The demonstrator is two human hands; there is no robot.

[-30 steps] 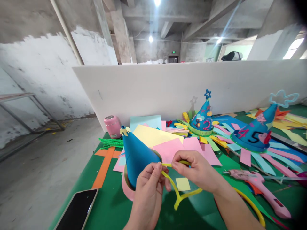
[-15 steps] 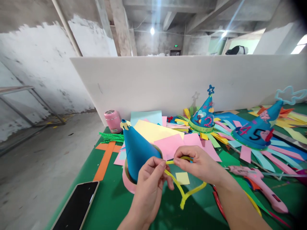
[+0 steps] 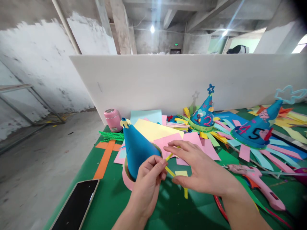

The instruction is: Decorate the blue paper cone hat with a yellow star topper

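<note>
My left hand (image 3: pixel 149 182) pinches a bent yellow pipe cleaner (image 3: pixel 170 171) between thumb and index finger. My right hand (image 3: pixel 201 169) is beside it, thumb and fingers spread apart around the pipe cleaner. Part of the pipe cleaner is hidden behind the right hand, and one end pokes out below the thumb. Just behind my left hand a blue paper cone hat (image 3: pixel 139 150) leans to the left, with a pink band at its base and a cream, jagged-edged piece near its tip. A small pale yellow paper square (image 3: pixel 181 173) lies beneath my right hand.
A phone (image 3: pixel 75 204) lies near the table's left edge. Green pipe cleaners (image 3: pixel 111 136) and a pink canister (image 3: pixel 113 120) stand behind. To the right are a pink glue gun (image 3: pixel 260 183), red-handled tool (image 3: pixel 220 207) and two decorated hats (image 3: pixel 203 113). A white board (image 3: pixel 155 83) rises behind.
My right hand has released its pinch on the yellow pipe cleaner and spread its fingers. The pipe cleaner's loop has turned behind that hand. My left hand keeps its pinch in nearly the same place.
</note>
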